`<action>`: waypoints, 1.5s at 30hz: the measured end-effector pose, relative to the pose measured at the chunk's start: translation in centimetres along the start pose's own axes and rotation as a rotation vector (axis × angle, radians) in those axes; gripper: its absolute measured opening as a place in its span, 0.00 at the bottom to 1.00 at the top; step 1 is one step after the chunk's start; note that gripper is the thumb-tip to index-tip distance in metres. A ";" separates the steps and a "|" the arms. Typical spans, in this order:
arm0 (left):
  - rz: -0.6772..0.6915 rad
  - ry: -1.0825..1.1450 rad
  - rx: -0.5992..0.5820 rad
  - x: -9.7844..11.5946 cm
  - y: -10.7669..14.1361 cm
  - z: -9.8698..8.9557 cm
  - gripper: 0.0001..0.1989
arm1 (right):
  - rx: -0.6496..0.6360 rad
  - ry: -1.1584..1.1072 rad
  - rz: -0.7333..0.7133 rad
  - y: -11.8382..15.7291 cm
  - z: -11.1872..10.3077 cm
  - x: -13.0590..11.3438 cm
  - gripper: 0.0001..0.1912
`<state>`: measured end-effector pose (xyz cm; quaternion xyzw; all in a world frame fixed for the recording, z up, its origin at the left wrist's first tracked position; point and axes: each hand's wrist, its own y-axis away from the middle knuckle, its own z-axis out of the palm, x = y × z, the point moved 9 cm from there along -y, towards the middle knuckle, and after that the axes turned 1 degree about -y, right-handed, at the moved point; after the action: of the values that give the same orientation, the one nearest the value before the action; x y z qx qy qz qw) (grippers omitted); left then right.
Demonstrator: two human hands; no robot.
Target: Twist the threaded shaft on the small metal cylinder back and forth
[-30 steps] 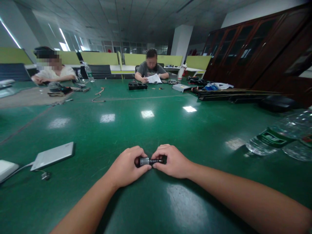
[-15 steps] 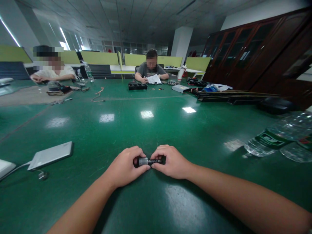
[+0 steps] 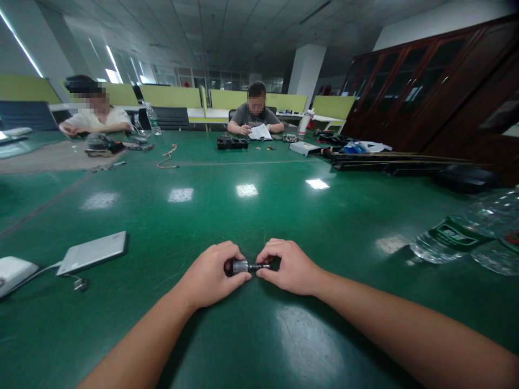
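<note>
1. Left hand [image 3: 213, 273]: your thumb and fingers hold a short, silver-grey, metallic-looking cylinder [image 3: 240, 266]. The grip is closed around its sides, with the far end partly in the shadow of your palm.

2. Right hand [image 3: 290, 267]: your thumb and forefinger make a narrow pinch either side of a slender, dark, ribbed shaft [image 3: 264, 266]. Whether both pads press on it, you cannot tell from here.

3. Position: cylinder and shaft lie end to end between your hands, about level, low over the glossy green tabletop [image 3: 203, 216]. Contact with the surface is hidden. The join is too small to tell whether they are one piece.

4. Step in hand, as judged: two-handed handling of the piece, left steadying the cylinder, right working at the shaft.

5. Next move calls for, as judged: a firm left hold, light right fingertips and both parts kept in line; a tilt could bind or drop the shaft.

6. Surroundings: a flat, pale grey, rectangular slab [image 3: 93, 252] lies to your left; a clear plastic bottle with a green label [image 3: 458, 235] lies well apart, to your right.
</note>
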<state>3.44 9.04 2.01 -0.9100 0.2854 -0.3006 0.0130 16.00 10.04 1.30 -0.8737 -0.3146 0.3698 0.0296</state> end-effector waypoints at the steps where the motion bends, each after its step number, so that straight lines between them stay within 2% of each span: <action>1: -0.001 0.001 -0.003 0.0 0.0 0.0 0.08 | -0.001 0.007 -0.005 0.0 0.0 0.0 0.05; 18: 0.004 -0.013 -0.004 -0.9 0.2 -0.5 0.08 | -0.001 0.033 0.023 -0.3 -0.4 0.7 0.04; 24: -0.045 -0.006 0.003 -1.6 0.3 -0.8 0.08 | 0.035 0.079 0.168 -0.6 -1.3 3.1 0.03; 39: -0.045 0.012 0.021 -1.7 0.3 -0.7 0.09 | 0.028 0.026 0.083 -0.7 -0.7 2.2 0.03; 45: -0.045 0.048 0.011 -1.4 0.4 -0.4 0.12 | 0.038 -0.061 0.064 -0.6 -0.4 1.9 0.10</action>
<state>2.09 9.48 1.50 -0.9087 0.2633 -0.3240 0.0041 16.96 11.70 0.61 -0.8709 -0.2801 0.4030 0.0248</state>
